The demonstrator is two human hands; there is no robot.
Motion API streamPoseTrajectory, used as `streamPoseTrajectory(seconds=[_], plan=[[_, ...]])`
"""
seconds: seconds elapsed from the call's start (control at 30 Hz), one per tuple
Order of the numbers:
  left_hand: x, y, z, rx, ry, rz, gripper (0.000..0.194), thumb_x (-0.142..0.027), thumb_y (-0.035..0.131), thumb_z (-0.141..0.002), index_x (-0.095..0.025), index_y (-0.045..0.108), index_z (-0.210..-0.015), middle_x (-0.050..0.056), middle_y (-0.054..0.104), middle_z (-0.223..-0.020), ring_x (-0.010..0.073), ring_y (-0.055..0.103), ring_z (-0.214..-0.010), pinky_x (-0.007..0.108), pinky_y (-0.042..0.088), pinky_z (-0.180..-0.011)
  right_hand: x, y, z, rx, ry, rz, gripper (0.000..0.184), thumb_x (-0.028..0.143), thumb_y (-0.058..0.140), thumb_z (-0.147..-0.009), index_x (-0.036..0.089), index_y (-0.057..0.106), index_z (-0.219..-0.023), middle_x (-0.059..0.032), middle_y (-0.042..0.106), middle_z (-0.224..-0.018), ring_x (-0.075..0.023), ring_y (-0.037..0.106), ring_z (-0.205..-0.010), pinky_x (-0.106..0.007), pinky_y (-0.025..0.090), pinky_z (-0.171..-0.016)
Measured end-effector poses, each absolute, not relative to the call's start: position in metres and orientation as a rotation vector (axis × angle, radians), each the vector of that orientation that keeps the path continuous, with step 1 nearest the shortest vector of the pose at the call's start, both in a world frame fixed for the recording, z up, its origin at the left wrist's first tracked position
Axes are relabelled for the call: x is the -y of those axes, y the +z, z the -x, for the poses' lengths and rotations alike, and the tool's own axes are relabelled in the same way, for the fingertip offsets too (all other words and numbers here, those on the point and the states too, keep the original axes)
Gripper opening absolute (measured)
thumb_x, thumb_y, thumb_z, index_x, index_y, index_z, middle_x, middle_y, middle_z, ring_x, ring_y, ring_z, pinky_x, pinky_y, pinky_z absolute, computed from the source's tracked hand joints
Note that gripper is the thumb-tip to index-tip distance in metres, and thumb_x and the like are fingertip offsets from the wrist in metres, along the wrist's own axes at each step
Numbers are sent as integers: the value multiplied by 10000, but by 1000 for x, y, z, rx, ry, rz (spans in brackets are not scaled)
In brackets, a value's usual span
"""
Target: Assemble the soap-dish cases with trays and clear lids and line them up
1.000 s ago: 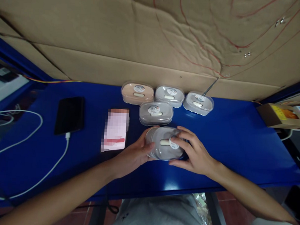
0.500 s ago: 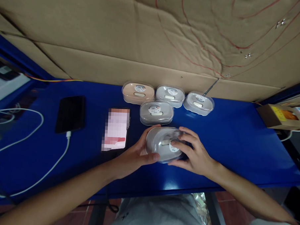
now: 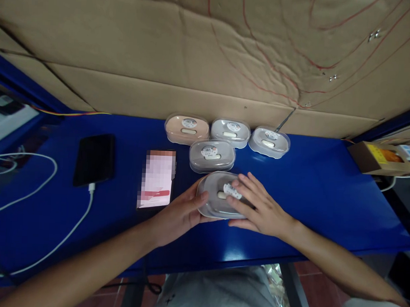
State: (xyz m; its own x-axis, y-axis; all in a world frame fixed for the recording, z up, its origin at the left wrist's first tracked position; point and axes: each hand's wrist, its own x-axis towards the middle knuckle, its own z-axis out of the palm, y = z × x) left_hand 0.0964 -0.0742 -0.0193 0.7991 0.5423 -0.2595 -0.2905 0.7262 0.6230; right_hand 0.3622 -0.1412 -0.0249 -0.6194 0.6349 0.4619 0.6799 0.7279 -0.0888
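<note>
The held grey case (image 3: 212, 206) sits at the centre of the frame, slightly below the middle, above the blue table (image 3: 312, 190); it is oval, under a clear lid (image 3: 212, 181), with a pale handle-like piece (image 3: 221, 195) and a round printed sticker (image 3: 232, 191) on top. The left hand (image 3: 185, 209) grips its left end, thumb on top of the lid and the other fingers running beneath; the right hand (image 3: 263, 208) comes in from the right with fingers extended and slightly spread, their tips lying over the sticker and the right part of the lid; its thumb is by the near edge, though whether it presses there I cannot tell.

Four similar lidded cases are noted beyond the hands; a peach case (image 3: 178, 133), a pale grey case (image 3: 222, 127) and a right-hand grey case (image 3: 276, 147) form a back row at upper centre; a nearer grey case (image 3: 199, 162) lies in front of the first two, just beyond the held one.

Left of centre lies a lit phone (image 3: 158, 178), its screen pixelated; farther left, a dark device (image 3: 94, 160) has a white cable (image 3: 91, 188) plugged into its near end. A cardboard panel (image 3: 128, 41) marked with red lines fills the top of the frame; an open cardboard box (image 3: 364, 158) with a yellow patch stands at the right edge; its contents seem orange, the view being soft there.
</note>
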Motion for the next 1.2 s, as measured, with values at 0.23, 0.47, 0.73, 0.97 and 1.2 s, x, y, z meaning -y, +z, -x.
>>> streamPoseTrajectory(seconds=[0.23, 0.47, 0.73, 0.97, 1.2], plan=[[75, -25, -96, -544, 470, -569, 362, -445, 713, -1040, -311, 706, -1376, 61, 752, -1384, 256, 739, -1201, 401, 590, -1017, 141, -21, -367, 2564, -48, 998, 765, 360, 662, -1071, 236, 292, -1729, -116, 477, -1709, -298, 342, -1655, -622, 315, -1351], [64, -15, -94, -652, 571, -870, 555, -474, 751, -994, -286, 606, -1495, 127, 719, -1419, 323, 736, -1196, 502, 593, -1021, 128, -2, -415, 2411, -18, 1200, 820, 275, 694, -1046, 361, 258, -1735, -75, 574, -1643, -297, 540, -1537, -563, 482, -1230], [60, -3, -85, -907, 996, -1609, 298, -252, 756, -962, -302, 750, -1256, 70, 655, -1394, 278, 658, -1211, 439, 586, -1037, 127, 9, -437, 2469, -131, 1458, 801, 232, 627, -1067, 387, 225, -1742, -62, 548, -1667, -337, 557, -1516, -576, 471, -1195], [52, 0, -86, -946, 959, -2100, 378, -223, 688, -1000, -322, 675, -1364, 66, 570, -1543, 324, 533, -1459, 539, 375, -1280, 119, 1, -446, 2463, -188, 1510, 650, 225, 577, -1091, 352, 366, -1692, -72, 584, -1639, -334, 565, -1493, -555, 487, -1156], [20, -7, -102, -1030, 757, -2380, 642, -282, 741, -955, -250, 499, -1549, 169, 322, -1741, 406, 255, -1653, 610, 222, -1337, 122, 1, -444, 2409, -205, 1650, 533, 327, 558, -1103, 276, 473, -1627, -144, 565, -1642, -369, 573, -1471, -610, 445, -1182]])
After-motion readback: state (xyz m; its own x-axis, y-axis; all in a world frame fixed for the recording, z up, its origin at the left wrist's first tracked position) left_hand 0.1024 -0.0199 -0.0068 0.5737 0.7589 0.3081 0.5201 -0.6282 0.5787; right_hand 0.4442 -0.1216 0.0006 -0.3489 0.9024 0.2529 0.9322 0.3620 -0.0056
